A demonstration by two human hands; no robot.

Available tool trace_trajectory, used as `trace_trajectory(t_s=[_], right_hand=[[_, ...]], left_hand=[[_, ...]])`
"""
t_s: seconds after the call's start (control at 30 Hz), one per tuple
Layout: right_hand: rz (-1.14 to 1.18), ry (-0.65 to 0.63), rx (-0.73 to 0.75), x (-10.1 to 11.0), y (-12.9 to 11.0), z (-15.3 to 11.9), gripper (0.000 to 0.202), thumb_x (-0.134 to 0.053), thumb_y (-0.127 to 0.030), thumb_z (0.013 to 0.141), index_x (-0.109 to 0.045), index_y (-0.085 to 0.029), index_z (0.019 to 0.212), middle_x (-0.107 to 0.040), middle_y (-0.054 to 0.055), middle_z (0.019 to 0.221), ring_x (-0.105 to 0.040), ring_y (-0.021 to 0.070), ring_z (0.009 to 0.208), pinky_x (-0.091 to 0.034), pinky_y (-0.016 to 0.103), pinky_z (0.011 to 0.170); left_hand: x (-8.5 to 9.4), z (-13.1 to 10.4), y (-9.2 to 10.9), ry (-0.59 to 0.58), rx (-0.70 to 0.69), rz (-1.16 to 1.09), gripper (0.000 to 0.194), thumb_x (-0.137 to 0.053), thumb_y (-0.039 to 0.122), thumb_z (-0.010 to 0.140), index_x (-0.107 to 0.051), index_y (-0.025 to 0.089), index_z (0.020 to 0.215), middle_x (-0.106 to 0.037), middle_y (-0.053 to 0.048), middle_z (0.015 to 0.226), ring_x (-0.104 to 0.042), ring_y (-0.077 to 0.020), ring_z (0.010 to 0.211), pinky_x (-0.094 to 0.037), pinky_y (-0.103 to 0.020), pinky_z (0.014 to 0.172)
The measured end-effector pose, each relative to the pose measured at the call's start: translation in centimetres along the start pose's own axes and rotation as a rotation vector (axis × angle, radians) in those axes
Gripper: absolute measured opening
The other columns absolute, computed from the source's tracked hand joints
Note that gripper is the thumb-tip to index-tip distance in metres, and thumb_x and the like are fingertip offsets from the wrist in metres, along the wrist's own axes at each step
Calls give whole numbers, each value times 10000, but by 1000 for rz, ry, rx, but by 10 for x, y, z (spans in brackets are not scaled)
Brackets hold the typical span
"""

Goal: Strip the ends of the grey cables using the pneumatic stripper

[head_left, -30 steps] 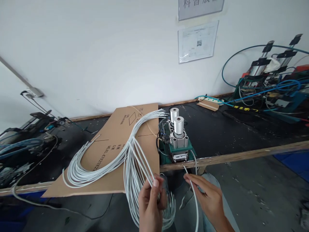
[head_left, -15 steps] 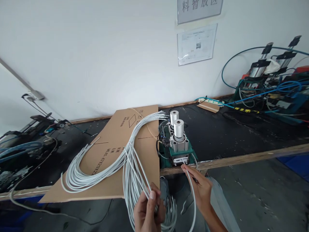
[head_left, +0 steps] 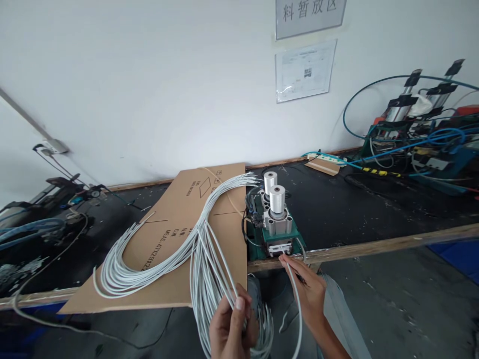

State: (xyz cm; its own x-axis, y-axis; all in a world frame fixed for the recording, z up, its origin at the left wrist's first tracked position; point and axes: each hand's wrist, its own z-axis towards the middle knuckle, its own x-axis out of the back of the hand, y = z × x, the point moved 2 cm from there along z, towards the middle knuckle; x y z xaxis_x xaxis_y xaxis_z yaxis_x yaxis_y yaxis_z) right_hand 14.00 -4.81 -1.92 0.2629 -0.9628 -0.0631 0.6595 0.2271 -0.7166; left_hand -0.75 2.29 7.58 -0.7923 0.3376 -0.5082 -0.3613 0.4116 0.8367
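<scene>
In the head view, your right hand (head_left: 305,289) pinches a white cable (head_left: 299,319) near its tip, which meets the front of the small press (head_left: 279,227) at the table's edge (whether it sits inside the slot, I cannot tell). The rest of that cable droops below your fingers. Your left hand (head_left: 232,326) grips a pale strand (head_left: 222,259) between thumb and fingers; how many it holds is hidden. The strand runs up to the white bundle (head_left: 160,271), which curves across the cardboard sheet (head_left: 224,239) and partly hangs over its front edge. The cardboard lies on the black table (head_left: 348,204), just beside the press.
</scene>
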Motion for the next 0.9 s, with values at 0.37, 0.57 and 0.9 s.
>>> trace_trajectory(t_s=[0.37,0.57,0.9], right_hand=[[-21,2,37,1,-2,-7,416,-671,-41,902,-757,-312,1205,-789,13,1065,-783,225,917,-691,321,809],[-47,34,131,24,-23,-29,562,-660,4,869,-696,-328,1321,-774,-2,1126,-786,254,906,-705,312,748],[-211,-20,104,46,-37,-54,630,-610,12,913,-617,-375,1409,-759,-8,1172,-778,253,948,-696,326,756]], left_hand=[[5,2,-5,-9,-5,5,523,-956,509,594,-609,121,645,-300,75,569,-230,11,449,-160,-88,450],[4,-1,-3,43,3,29,525,-971,532,539,-670,140,715,-433,47,631,-278,8,485,-217,-71,450],[6,0,-11,-35,9,54,486,-938,543,610,-671,158,739,-335,73,578,-220,2,472,-177,-78,455]])
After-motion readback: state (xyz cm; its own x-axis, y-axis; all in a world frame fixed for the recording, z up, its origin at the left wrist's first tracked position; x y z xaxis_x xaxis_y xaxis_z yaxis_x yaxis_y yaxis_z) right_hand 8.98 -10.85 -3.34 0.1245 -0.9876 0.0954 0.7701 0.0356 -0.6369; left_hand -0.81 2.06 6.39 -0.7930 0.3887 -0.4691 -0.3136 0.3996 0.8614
